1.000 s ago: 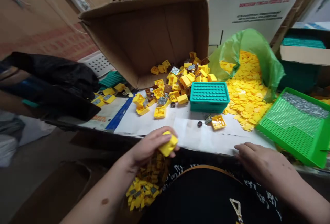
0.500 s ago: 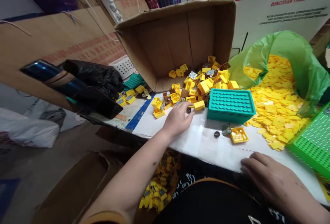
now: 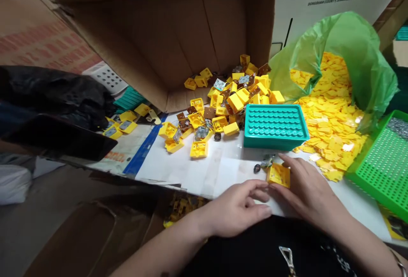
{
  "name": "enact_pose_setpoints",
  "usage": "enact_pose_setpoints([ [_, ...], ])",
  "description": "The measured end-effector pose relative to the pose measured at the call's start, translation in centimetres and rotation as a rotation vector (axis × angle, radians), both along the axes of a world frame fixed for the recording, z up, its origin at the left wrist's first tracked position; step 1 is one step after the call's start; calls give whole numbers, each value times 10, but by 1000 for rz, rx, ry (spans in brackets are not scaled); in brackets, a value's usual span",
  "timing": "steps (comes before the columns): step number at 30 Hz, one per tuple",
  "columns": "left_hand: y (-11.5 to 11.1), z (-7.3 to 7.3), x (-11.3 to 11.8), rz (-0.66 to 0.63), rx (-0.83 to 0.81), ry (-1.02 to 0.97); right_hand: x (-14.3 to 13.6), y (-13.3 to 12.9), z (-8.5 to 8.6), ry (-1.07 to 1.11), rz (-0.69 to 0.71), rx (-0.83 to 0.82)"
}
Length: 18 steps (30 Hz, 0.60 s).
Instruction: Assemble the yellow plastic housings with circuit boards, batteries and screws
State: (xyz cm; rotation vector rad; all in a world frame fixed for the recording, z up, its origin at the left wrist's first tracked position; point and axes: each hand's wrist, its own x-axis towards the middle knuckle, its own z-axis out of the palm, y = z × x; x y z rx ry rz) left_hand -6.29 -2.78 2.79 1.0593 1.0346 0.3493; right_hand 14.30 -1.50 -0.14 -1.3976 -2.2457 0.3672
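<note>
My right hand has its thumb and fingers around a small yellow plastic case, whose hollow side faces up. Close to its left is my left hand, with fingers loosely bent and the thumb apart; nothing shows between them. A small round black part lies on the white surface, joined to a greyish part beside the case. Behind them sits a teal tray stack with rows of round dimples. To the left spreads a pile of yellow cases mixed with brown plates and small electronic parts.
A cardboard box lies on its side behind the pile. At right, a green plastic bag spills flat yellow pieces, beside a green perforated basket. A dark phone-like slab juts out at left.
My left hand has left the pile and come back beside my right hand. My right hand has moved up and left and taken hold of the yellow case. The view has shifted closer.
</note>
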Motion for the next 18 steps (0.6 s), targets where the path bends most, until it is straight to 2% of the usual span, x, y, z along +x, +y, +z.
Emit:
enact_pose_setpoints([
  [2,-4,-5,10,77,-167,-176,-6,-8,3,159,-52,-88],
  [4,-2,-9,16,202,-228,-280,-10,-16,7,295,-64,-235],
  [6,3,-12,19,287,-235,-291,-12,-22,11,365,-36,-406],
  [8,5,-12,20,318,-217,-229,-12,-26,15,430,3,-546],
  [11,3,-12,19,281,-181,-121,-11,-32,20,680,105,-712],
  [14,-5,-13,13,131,-183,-136,-11,-39,23,956,225,-835],
  [16,-11,-14,9,55,-195,-212,-11,-43,23,1028,293,-912],
  [18,-16,-15,5,64,-203,-287,-9,-43,22,1001,357,-985],
])
